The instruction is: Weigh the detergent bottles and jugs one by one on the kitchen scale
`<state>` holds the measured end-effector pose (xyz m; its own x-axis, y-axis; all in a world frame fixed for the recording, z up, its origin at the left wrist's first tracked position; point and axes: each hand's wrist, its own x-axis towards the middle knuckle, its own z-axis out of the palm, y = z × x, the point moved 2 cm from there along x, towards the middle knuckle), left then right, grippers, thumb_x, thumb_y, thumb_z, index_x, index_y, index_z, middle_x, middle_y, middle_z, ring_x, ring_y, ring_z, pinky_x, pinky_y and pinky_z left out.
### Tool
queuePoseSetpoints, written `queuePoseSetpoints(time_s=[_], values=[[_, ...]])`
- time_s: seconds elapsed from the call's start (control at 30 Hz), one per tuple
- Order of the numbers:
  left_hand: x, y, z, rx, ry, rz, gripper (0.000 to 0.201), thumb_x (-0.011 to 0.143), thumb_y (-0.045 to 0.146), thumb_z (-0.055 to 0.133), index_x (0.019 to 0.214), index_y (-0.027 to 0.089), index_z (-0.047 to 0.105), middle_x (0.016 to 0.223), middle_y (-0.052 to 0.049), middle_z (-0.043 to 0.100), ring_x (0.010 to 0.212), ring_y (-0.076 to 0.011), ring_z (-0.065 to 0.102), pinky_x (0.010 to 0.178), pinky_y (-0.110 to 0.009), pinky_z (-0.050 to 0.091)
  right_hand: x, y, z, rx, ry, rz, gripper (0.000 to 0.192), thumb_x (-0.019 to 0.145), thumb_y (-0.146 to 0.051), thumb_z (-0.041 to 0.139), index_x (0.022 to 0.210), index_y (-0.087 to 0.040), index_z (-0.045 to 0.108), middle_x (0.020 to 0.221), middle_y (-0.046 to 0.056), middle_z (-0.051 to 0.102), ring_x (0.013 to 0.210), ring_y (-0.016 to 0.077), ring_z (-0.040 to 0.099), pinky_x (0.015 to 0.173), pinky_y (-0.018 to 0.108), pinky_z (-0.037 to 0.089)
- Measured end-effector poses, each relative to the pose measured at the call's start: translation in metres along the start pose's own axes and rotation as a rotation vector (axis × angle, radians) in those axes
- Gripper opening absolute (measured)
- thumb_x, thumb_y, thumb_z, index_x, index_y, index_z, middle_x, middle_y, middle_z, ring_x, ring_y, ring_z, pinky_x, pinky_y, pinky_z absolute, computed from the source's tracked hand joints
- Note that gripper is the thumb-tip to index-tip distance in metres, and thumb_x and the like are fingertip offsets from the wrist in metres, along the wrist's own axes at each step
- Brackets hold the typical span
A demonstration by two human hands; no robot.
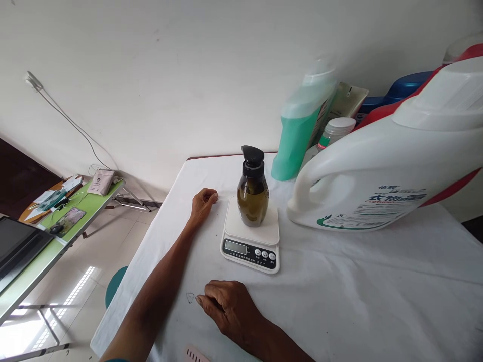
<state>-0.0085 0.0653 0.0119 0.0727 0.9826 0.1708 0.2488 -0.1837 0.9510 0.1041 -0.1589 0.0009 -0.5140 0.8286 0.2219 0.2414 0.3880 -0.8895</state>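
Note:
A brown see-through pump bottle [252, 201] with a black pump top stands upright on a white kitchen scale [232, 226]. The scale's small display [236, 247] and its round buttons face me; I cannot make out a reading. My left hand [204, 203] rests on the cloth just left of the scale, its fingers curled in and nothing visible in them. In front of the scale lies my right hand [230, 306], folded into a loose fist with the thumb along its side. Neither hand touches the bottle.
Right of the scale stands a large white detergent jug [362, 176]. Behind it are a green-liquid bottle [296, 136], a clear jar with a white lid [339, 128] and a tube [349, 98]. A pink slotted strip [195, 353] lies at the near edge. A green table [98, 201] stands left.

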Motion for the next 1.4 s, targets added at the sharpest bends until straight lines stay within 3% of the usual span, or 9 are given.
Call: queuePoseSetpoints(time_s=[0.37, 0.53, 0.63, 0.77, 0.9, 1.03, 1.1, 1.23, 1.4], values=[[-0.001, 0.002, 0.001, 0.000, -0.004, -0.003, 0.025, 0.082, 0.040, 0.072, 0.093, 0.017, 0.070, 0.089, -0.005, 0.071, 0.083, -0.0175, 0.067, 0.084, -0.034, 0.055, 0.000, 0.002, 0.001, 0.006, 0.011, -0.012, 0.045, 0.103, -0.033, 0.048, 0.067, -0.021, 0.025, 0.060, -0.005, 0.033, 0.055, 0.0100, 0.027, 0.057, 0.029, 0.020], [-0.004, 0.008, 0.000, 0.002, -0.047, 0.000, 0.044, 0.087, 0.057, 0.069, 0.101, 0.015, 0.069, 0.097, -0.010, 0.071, 0.089, -0.0196, 0.067, 0.086, -0.036, 0.055, 0.000, 0.001, 0.001, 0.024, 0.018, -0.008, 0.044, 0.103, -0.033, 0.049, 0.067, -0.021, 0.025, 0.060, -0.005, 0.033, 0.055, 0.0099, 0.027, 0.057, 0.029, 0.020], [-0.009, 0.028, -0.001, -0.079, -0.143, 0.022, 0.076, 0.079, 0.071, 0.073, 0.130, 0.017, 0.060, 0.124, -0.017, 0.068, 0.105, -0.0258, 0.068, 0.093, -0.042, 0.055, 0.000, 0.002, 0.002, 0.037, 0.019, -0.002, 0.044, 0.102, -0.032, 0.050, 0.066, -0.021, 0.027, 0.060, -0.005, 0.033, 0.055, 0.0096, 0.028, 0.057, 0.028, 0.020], [-0.021, 0.078, 0.009, -0.112, -0.365, 0.207, 0.108, 0.066, 0.072, 0.085, 0.153, 0.024, 0.042, 0.153, -0.019, 0.052, 0.140, -0.0355, 0.054, 0.117, -0.052, 0.043, 0.000, 0.001, 0.001, 0.055, 0.011, 0.004, 0.043, 0.101, -0.031, 0.052, 0.066, -0.020, 0.030, 0.061, -0.005, 0.036, 0.056, 0.0092, 0.029, 0.059, 0.028, 0.022], [-0.034, 0.120, 0.028, 0.076, -0.462, 0.308, 0.106, 0.060, 0.053, 0.098, 0.149, 0.027, 0.045, 0.156, -0.016, 0.050, 0.146, -0.0377, 0.047, 0.121, -0.053, 0.038, -0.001, 0.000, 0.000, 0.055, 0.011, 0.040, 0.044, 0.099, -0.032, 0.056, 0.065, -0.020, 0.032, 0.059, -0.005, 0.037, 0.055, 0.0088, 0.030, 0.059, 0.027, 0.023], [-0.039, 0.131, 0.044, 0.170, -0.512, 0.215, 0.081, 0.062, 0.048, 0.097, 0.127, 0.020, 0.057, 0.127, -0.013, 0.067, 0.116, -0.0320, 0.064, 0.097, -0.046, 0.054, -0.002, 0.002, 0.002, 0.050, 0.021, 0.046, 0.043, 0.097, -0.031, 0.058, 0.064, -0.019, 0.033, 0.059, -0.005, 0.039, 0.056, 0.0089, 0.033, 0.059, 0.027, 0.023], [-0.039, 0.130, 0.047, 0.196, -0.503, 0.191, 0.075, 0.061, 0.045, 0.097, 0.119, 0.018, 0.059, 0.116, -0.010, 0.070, 0.103, -0.0283, 0.067, 0.087, -0.042, 0.055, -0.002, 0.003, 0.004, 0.043, 0.034, 0.035, 0.044, 0.096, -0.031, 0.058, 0.063, -0.019, 0.032, 0.059, -0.005, 0.038, 0.056, 0.0091, 0.033, 0.059, 0.027, 0.022], [-0.025, 0.129, 0.048, 0.228, -0.351, 0.188, 0.069, 0.059, 0.042, 0.096, 0.111, 0.018, 0.058, 0.106, -0.008, 0.071, 0.094, -0.0253, 0.067, 0.078, -0.038, 0.054, -0.002, 0.004, 0.004, 0.053, 0.024, 0.037, 0.044, 0.096, -0.031, 0.057, 0.062, -0.019, 0.031, 0.058, -0.005, 0.037, 0.055, 0.0086, 0.033, 0.058, 0.027, 0.022], [0.039, 0.134, 0.060, 0.215, -0.193, 0.228, 0.066, 0.061, 0.042, 0.095, 0.109, 0.018, 0.056, 0.109, -0.009, 0.071, 0.096, -0.0231, 0.067, 0.080, -0.036, 0.055, -0.002, 0.001, 0.002, 0.039, -0.008, 0.057, 0.044, 0.095, -0.032, 0.057, 0.063, -0.019, 0.031, 0.058, -0.005, 0.038, 0.055, 0.0089, 0.032, 0.058, 0.027, 0.022]])
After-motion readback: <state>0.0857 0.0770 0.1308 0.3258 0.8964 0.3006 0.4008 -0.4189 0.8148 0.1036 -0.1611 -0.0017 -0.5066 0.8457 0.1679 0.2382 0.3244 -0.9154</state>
